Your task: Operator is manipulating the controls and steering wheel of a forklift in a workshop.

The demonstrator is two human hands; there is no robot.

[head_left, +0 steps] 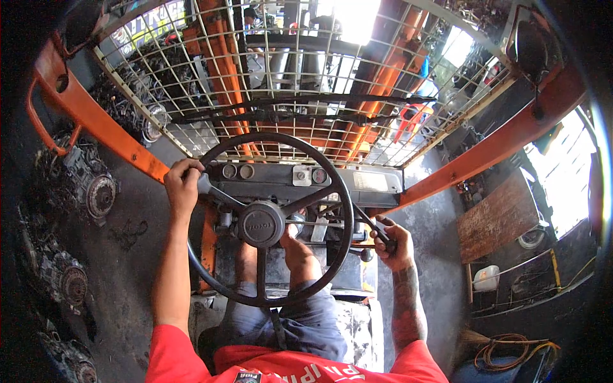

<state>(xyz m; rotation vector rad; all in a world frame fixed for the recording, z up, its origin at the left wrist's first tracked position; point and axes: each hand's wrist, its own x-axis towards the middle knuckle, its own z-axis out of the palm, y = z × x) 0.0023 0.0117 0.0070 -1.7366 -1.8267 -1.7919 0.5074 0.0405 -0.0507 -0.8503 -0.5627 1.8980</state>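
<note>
A large black steering wheel [350, 223] fills the middle of the view, its round hub [262, 223] in front of my knees. My left hand [183, 186] is closed at the upper left of the rim, around a grey spinner knob [204, 184]. On the right, my right hand [396, 247] wraps around the black handle of a control lever [385, 240] beside the wheel. A second lever with a round black knob [366, 255] stands just left of that hand. Behind the wheel runs a dark dashboard [274, 182] with small round gauges.
Beyond the dashboard is a wire mesh guard [294, 83] in front of the orange mast [223, 70]. Orange frame posts [121, 140] flank me. Greasy engines [99, 191] line the left side. At right are a worn wooden board [498, 217] and a coiled orange hose [504, 351]. People stand past the mesh.
</note>
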